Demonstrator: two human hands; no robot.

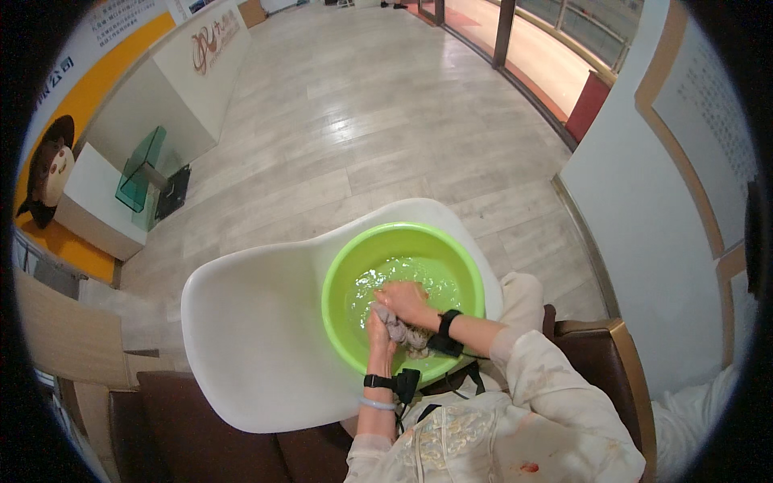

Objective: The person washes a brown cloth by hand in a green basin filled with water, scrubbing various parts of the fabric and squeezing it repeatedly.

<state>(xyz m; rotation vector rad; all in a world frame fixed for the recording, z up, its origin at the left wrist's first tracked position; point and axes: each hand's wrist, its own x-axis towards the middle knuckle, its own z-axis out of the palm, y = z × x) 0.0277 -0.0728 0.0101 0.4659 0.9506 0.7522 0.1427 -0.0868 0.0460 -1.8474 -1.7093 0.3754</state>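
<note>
A bright green plastic basin (332,322) with water in it stands on the seat of a white moulded chair (250,338). Over the water, my left hand (378,328) grips one side of a bunched, wet greyish cloth (394,324). My right hand (407,300) is closed on the same cloth, close above and to the right of my left. The cloth's lower part hangs toward the near side of the basin, where a crumpled, pale patterned bit shows beneath my right wrist. The cloth's exact kind cannot be made out.
Black straps with small boxes and cables (392,381) circle both my wrists. A brown armchair (602,366) is at my right, beside a white wall panel. Far left stand a white counter (187,84) and a green glass stand (143,169). Glass doors line the far right.
</note>
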